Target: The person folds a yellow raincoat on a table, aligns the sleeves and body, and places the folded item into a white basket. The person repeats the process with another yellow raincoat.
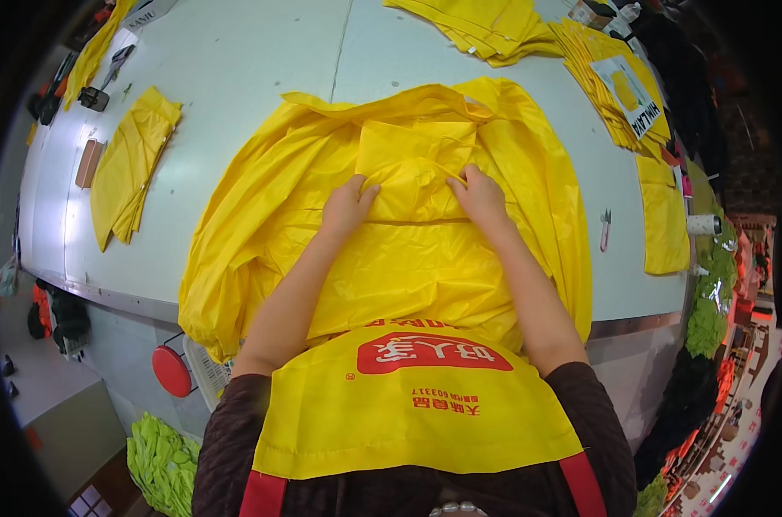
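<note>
A large yellow garment of thin, shiny cloth lies spread and rumpled in front of me. My left hand and my right hand are closed on a gathered fold of it near the middle, a short span apart. Both thumbs lie on top, and the other fingers are partly hidden by the cloth. Between the hands the fold bulges slightly. Just beyond it lies a flat, squarish yellow panel. The garment's near side hangs over the table edge toward my yellow apron.
The pale table carries folded yellow pieces beside a brown block at left. Yellow stacks lie far right, one under a printed packet. Small thread snips rest on the right. A red round seat stands below left.
</note>
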Available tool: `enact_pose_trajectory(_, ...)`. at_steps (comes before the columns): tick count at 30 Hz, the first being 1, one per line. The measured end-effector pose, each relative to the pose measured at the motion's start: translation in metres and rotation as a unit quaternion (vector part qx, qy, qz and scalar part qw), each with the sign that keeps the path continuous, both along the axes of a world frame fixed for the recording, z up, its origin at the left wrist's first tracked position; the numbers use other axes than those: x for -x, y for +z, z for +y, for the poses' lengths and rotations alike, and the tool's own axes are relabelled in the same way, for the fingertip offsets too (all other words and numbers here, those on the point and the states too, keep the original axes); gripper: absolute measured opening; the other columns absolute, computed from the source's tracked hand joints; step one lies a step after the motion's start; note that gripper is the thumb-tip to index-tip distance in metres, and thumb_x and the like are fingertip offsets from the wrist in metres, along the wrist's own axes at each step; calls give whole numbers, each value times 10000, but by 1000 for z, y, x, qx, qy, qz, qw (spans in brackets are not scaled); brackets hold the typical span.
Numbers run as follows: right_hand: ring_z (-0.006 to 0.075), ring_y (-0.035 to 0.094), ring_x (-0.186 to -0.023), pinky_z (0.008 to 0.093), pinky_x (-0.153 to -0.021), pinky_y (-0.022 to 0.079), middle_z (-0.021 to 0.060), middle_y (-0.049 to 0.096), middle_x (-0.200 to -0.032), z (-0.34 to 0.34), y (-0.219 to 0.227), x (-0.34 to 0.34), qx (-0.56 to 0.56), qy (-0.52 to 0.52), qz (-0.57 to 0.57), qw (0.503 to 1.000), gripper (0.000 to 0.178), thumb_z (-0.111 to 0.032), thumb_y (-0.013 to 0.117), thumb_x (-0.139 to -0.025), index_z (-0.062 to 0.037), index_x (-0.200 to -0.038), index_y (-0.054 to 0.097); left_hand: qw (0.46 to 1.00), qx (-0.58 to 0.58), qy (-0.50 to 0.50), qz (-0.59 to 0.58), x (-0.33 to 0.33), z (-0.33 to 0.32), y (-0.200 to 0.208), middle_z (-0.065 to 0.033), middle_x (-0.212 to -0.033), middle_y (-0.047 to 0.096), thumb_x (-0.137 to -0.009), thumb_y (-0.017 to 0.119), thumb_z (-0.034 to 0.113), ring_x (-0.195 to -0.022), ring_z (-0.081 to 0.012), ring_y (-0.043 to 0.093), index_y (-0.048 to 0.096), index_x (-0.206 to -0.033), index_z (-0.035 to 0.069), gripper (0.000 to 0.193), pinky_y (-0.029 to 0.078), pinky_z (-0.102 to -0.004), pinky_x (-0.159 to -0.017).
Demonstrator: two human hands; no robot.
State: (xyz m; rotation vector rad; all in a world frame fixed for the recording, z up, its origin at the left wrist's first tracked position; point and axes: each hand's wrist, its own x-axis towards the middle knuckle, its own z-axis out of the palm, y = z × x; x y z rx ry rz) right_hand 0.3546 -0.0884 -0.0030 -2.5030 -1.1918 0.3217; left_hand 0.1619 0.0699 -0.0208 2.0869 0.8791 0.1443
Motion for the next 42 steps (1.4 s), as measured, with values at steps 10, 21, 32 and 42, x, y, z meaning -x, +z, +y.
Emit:
enact_pose_trajectory(10, 251, 310, -1309, 516, -1048, 211, 76, 356, -1413, -13, -16, 24, 2, 318, -169, 933, 678, -459, 578, -796, -92, -1333, 386, 979, -204, -16, 12, 3, -4, 4, -120, -921, 627, -813, 617, 281, -792, -314, 609, 593, -1045, 136, 274, 478, -416, -674)
enact_pose_trajectory(21, 241, 456, -1131, 450, -943, 343, 58, 502, -1213, -9, -10, 19, -84, 314, -170, 930, 436, -290, 596, -796, -91, -1179, 531, 953, -153, -214, -149, -27, -19, -13, -115, -757, 621, -801, 630, 272, -729, -294, 597, 648, -863, 70, 212, 475, -378, -659)
enact_pose_trajectory(32, 249, 554, -755, 367, -671, 456, 50, 575, -792, 7, -26, 6, -164, 277, 14, 947, 153, -130, 621, -727, -72, -867, 602, 912, -325, -184, -170, -27, -23, 6, -11, -831, 627, -749, 669, 267, -859, -230, 555, 650, -847, 122, 176, 443, -374, -729)
enact_pose_trajectory(42, 257, 535, -700, 371, -662, 453, 80, 561, -723, 14, -21, 13, -189, 280, -154, 929, 110, -161, 615, -731, -67, -784, 596, 962, -182, -205, -20, -52, 12, -6, -32, -783, 644, -756, 645, 314, -850, -232, 557, 680, -768, 121, 197, 417, -365, -750)
